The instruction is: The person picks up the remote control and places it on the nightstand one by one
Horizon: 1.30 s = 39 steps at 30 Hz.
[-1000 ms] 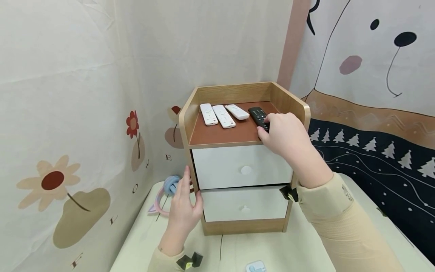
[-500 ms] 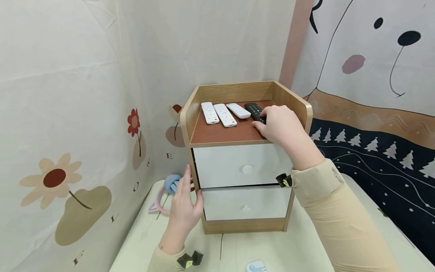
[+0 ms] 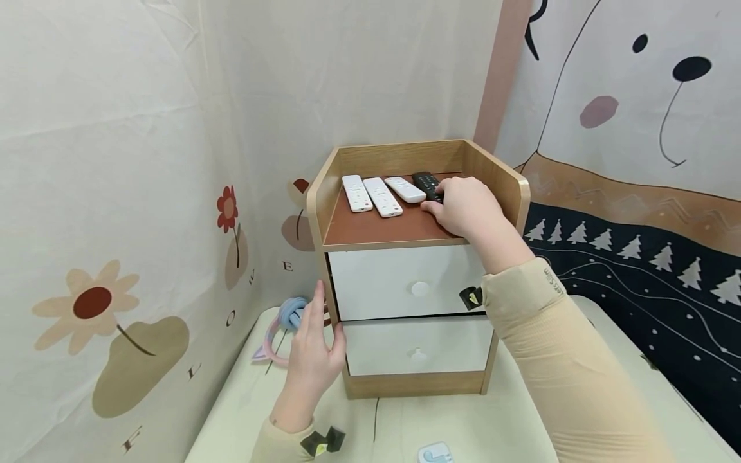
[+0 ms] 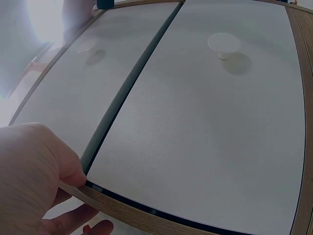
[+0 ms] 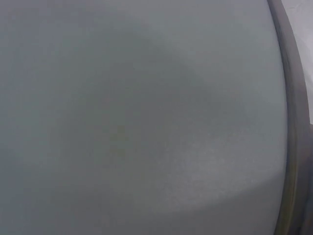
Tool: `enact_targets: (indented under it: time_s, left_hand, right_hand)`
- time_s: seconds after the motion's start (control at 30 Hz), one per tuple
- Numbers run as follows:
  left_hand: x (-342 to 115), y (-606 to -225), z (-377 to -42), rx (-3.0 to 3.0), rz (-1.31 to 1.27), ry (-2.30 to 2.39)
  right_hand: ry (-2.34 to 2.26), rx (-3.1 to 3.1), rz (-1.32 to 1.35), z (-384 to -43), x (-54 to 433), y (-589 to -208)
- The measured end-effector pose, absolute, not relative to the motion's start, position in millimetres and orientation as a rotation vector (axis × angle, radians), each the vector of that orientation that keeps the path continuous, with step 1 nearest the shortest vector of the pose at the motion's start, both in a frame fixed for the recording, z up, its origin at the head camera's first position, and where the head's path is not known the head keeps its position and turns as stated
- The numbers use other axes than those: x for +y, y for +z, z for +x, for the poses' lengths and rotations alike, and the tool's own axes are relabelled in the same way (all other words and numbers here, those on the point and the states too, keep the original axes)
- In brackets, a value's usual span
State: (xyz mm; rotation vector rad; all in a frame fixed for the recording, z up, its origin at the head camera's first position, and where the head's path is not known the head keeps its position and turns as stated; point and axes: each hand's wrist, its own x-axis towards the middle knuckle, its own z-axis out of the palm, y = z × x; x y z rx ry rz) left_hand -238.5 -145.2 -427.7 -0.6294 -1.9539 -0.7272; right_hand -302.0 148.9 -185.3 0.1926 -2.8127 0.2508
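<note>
A small wooden cabinet (image 3: pixel 417 384) with two white drawers stands upright. On its brown top, my right hand (image 3: pixel 467 207) pinches a black remote control (image 3: pixel 426 182) between thumb and fingers; the near end is covered by the hand. Left of it lie three white remote controls, the leftmost one (image 3: pixel 357 193), the middle one (image 3: pixel 383 197) and a slanted one (image 3: pixel 405 190). My left hand (image 3: pixel 312 363) rests against the cabinet's left side with straight fingers. In the left wrist view its thumb (image 4: pixel 68 164) touches the front edge beside the gap between the drawers.
Raised wooden walls border the top's back and sides. Round white knobs, an upper one (image 3: pixel 419 289) and a lower one (image 3: pixel 418 355), stick out in front. A headband with a blue knot (image 3: pixel 292 314) lies left. A small pale case (image 3: pixel 435 453) lies in front.
My right hand has moved left and slightly back, and the black remote control has shifted with it toward the white ones. The left hand stays in place.
</note>
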Motion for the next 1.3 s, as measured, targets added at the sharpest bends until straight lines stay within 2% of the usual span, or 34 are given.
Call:
enact_targets:
  time_s: [0.6, 1.3]
  left_hand:
    - [-145.9, -426.7, -239.8, -1.954, -0.633, -0.729]
    - [-148.3, -425.9, -236.8, -1.994, -0.631, -0.728]
  right_hand:
    - [0.155, -2.883, 0.242, -310.8, 147.3, -182.4]
    - [0.241, -2.853, 0.237, -304.7, 146.3, -187.4]
